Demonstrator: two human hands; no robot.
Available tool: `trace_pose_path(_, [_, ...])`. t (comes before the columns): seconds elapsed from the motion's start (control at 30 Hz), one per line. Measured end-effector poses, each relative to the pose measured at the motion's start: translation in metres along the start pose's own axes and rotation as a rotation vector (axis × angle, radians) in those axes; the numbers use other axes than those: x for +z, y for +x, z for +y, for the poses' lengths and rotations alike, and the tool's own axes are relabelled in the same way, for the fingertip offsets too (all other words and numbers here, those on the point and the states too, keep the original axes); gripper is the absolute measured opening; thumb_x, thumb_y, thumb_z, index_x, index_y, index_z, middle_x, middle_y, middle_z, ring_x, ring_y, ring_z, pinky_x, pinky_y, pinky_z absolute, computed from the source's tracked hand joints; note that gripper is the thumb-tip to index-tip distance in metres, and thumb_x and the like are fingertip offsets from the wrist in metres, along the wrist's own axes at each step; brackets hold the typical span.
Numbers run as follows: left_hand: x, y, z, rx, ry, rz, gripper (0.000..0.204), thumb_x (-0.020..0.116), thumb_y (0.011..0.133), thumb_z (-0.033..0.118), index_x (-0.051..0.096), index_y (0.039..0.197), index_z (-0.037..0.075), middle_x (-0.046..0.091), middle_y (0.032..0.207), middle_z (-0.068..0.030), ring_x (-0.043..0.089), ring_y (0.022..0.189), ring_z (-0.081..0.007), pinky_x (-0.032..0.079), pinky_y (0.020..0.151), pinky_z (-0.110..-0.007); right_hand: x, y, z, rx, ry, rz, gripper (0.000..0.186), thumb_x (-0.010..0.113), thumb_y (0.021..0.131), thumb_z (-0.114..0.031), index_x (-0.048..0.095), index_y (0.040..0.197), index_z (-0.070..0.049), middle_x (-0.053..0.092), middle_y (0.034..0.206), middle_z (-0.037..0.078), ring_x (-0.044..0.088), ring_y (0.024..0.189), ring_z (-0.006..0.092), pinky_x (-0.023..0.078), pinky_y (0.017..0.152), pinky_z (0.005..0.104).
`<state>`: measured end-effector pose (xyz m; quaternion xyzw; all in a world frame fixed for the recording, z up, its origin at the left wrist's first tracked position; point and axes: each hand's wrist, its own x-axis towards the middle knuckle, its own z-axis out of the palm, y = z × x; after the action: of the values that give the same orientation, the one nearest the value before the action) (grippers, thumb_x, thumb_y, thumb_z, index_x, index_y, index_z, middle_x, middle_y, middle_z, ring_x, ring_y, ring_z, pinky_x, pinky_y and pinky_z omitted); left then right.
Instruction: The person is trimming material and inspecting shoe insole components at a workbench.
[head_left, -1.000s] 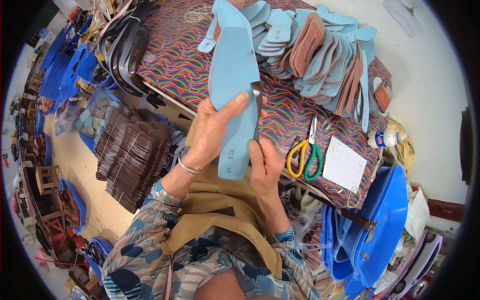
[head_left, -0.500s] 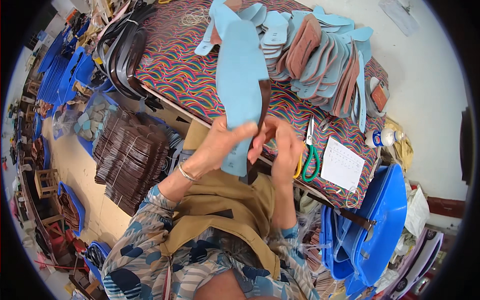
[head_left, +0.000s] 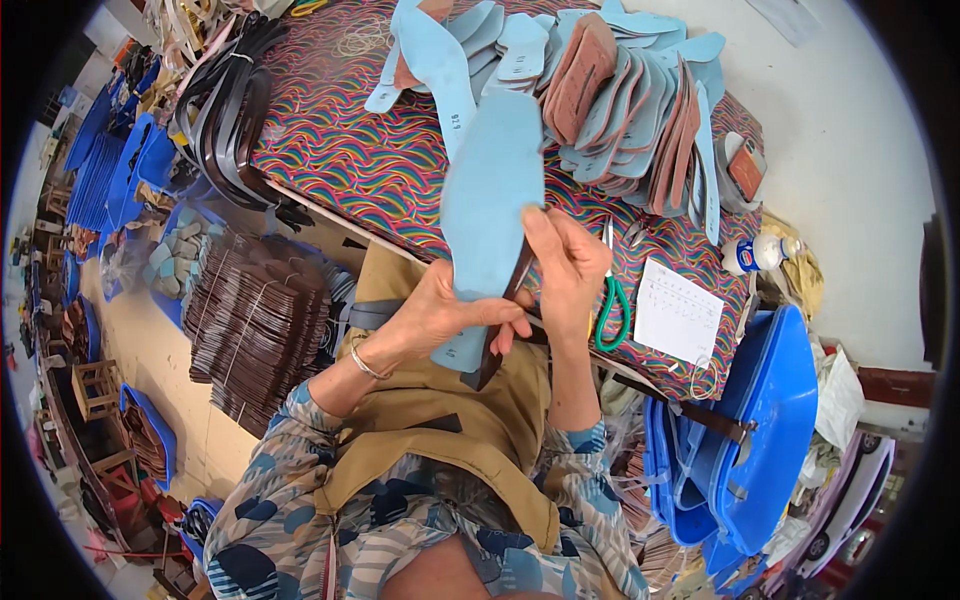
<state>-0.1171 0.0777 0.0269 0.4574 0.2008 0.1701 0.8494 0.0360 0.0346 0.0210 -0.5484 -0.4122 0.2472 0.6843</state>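
We hold a light blue insole [head_left: 487, 215] upright above the near edge of the table [head_left: 350, 160] with its swirl-patterned cover. Our left hand [head_left: 445, 315] grips the insole's lower end, fingers closed around it. Our right hand [head_left: 568, 265] pinches a dark brown strap [head_left: 505, 320] against the insole's right edge. Green-handled scissors [head_left: 612, 300] lie on the table just right of that hand, beside a white paper slip [head_left: 678, 312].
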Motion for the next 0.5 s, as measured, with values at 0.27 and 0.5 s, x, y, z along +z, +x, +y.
trace_pose_path(0.27, [-0.012, 0.01, 0.032, 0.311, 0.014, 0.274, 0.017, 0.067, 0.087, 0.008, 0.063, 0.099, -0.004, 0.068, 0.08, -0.0121, 0.066, 0.063, -0.0179, 0.054, 0.058, -0.03, 0.02, -0.034, 0.007, 0.048, 0.115, -0.236, 0.038, 0.065, 0.088, -0.009, 0.053, 0.121, 0.003, 0.055, 0.076, 0.001, 0.05, 0.051, 0.0074, 0.044, 0.05, 0.0252])
trace_pose_path(0.5, [-0.03, 0.018, 0.04, 0.375, -0.384, 0.273, 0.018, 0.062, 0.093, 0.013, 0.057, 0.104, 0.0, 0.059, 0.076, -0.0062, 0.055, 0.061, -0.0158, 0.047, 0.057, -0.032, 0.006, -0.088, 0.006, -0.141, -0.478, -0.313, 0.029, 0.064, 0.086, -0.003, 0.061, 0.115, 0.002, 0.058, 0.069, 0.014, 0.059, 0.056, 0.0287, 0.045, 0.052, 0.0368])
